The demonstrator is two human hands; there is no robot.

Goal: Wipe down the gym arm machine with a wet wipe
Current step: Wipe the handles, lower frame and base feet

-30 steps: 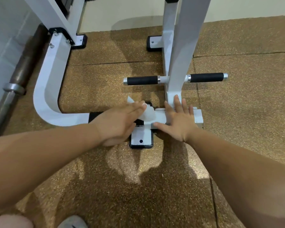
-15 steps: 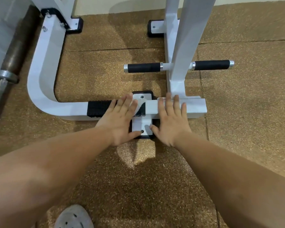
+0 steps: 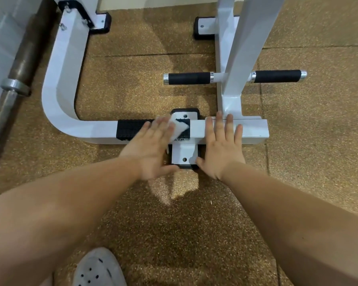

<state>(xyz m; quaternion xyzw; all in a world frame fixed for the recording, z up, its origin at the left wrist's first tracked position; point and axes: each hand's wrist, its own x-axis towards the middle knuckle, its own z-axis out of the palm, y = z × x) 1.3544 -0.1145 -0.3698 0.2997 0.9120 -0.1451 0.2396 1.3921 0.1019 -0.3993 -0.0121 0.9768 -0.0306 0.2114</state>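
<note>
Wet wipe (image 3: 180,129), limp, likely slippery: you are pinning it on the base bar (image 3: 254,131) under your flat left hand (image 3: 151,149), right hand (image 3: 221,151) bracing open.

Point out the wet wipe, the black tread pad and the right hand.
wet wipe (image 3: 179,129), head view, its exposed white corner.
black tread pad (image 3: 130,130), head view, its bare ribbed top.
right hand (image 3: 222,153), head view, the back of the hand.

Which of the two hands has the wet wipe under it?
The left hand: the white wet wipe sticks out from under it; the right hand rests on the bare white bar.
</note>
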